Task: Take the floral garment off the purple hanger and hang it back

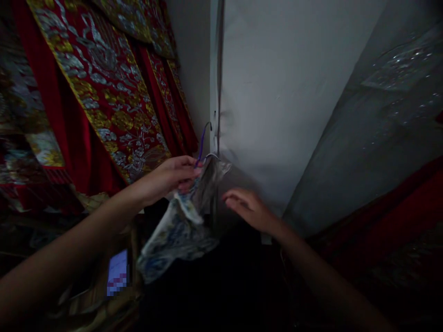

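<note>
My left hand (182,171) is closed at the base of a purple hanger (201,146), whose hook points up beside a vertical edge in the wall. From that hand a white garment with a blue floral print (175,230) hangs down, its lower part spread to the left. Behind it, a greyish-beige cloth (209,182) hangs below a pale hook on the same edge. Off to the right, my right hand (247,207) is held apart from the cloth, fingers loosely bent, with nothing visible in it.
Red drapes with gold and silver embroidery (114,87) hang at the left. A white panel (277,92) rises in front. A lit phone (117,272) lies on a wooden surface (97,306) at lower left. Red cloth (391,216) is at the right. The bottom is very dark.
</note>
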`<action>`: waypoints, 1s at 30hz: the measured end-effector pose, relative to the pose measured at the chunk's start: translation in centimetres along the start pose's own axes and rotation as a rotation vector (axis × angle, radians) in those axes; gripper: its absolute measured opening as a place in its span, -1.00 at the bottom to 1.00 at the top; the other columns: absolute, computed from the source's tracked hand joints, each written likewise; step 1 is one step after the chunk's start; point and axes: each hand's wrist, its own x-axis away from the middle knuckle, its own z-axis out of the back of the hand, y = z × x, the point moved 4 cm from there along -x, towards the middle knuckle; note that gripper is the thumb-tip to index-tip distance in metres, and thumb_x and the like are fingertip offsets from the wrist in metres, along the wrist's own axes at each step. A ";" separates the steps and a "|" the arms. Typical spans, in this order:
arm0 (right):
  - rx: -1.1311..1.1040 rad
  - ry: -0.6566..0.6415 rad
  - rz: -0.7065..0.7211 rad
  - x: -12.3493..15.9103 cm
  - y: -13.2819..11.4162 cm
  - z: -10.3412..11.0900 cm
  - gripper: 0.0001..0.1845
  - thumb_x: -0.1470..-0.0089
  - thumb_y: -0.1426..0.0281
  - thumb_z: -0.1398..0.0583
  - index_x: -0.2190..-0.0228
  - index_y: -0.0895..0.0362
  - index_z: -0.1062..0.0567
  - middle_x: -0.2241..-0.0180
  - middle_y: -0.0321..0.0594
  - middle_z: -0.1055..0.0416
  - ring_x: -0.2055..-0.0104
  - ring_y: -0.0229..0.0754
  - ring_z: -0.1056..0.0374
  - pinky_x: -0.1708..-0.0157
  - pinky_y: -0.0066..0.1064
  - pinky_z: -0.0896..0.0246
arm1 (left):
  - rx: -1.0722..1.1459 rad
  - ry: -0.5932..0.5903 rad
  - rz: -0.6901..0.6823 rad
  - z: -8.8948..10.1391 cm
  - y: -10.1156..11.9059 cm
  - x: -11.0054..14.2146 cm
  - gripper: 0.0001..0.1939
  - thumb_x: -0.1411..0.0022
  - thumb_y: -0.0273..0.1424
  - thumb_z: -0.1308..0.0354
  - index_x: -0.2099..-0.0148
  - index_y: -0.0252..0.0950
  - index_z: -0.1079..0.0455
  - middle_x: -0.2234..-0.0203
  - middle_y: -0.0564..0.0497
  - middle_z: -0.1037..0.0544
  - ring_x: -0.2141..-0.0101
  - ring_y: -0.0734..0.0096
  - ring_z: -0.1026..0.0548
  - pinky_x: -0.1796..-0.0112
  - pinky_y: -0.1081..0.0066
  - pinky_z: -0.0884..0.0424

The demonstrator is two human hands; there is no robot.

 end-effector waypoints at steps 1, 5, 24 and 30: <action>0.024 0.141 -0.040 -0.4 1.6 1.1 -0.69 -0.29 0.15 -0.14 0.14 0.07 -0.54 0.16 -0.13 -0.50 0.19 -0.12 -0.43 0.20 -0.31 -0.34 | -0.038 0.021 0.033 0.9 -0.2 0.7 -0.71 -0.11 -0.26 -0.37 0.15 -0.25 -0.47 0.55 0.11 -0.41 0.67 0.62 -0.22 0.66 0.54 -0.11; 0.123 0.449 -0.094 -1.7 6.7 3.9 -0.35 -0.16 0.10 -0.24 -0.21 0.03 -0.31 -0.22 0.02 -0.20 -0.03 -0.04 -0.33 -0.05 -0.14 -0.31 | -0.185 0.144 0.079 4.9 0.3 1.5 -0.71 -0.11 -0.17 -0.38 0.27 -0.21 -0.41 0.64 0.16 -0.29 0.73 0.65 -0.09 0.70 0.56 0.12; -0.707 0.505 -0.323 -4.0 7.6 1.3 -0.52 0.10 -0.07 -0.36 0.42 0.10 -0.51 0.55 -0.35 -0.46 0.53 -0.21 -0.37 0.48 -0.40 -0.30 | -0.556 0.278 -0.258 10.4 0.2 -1.0 -0.68 -0.16 -0.12 -0.30 0.31 -0.30 -0.47 0.59 0.04 -0.48 0.55 0.45 -0.40 0.54 0.47 -0.26; -0.725 0.722 -0.195 -7.5 7.0 8.2 -0.73 0.24 0.27 -0.38 0.48 0.12 -0.47 0.55 -0.42 -0.42 0.54 -0.27 -0.34 0.48 -0.45 -0.30 | -0.951 0.464 -0.519 7.9 -0.3 -5.8 -0.72 -0.27 -0.22 -0.18 0.16 -0.34 -0.53 0.43 -0.04 -0.59 0.41 0.29 -0.51 0.32 0.33 -0.41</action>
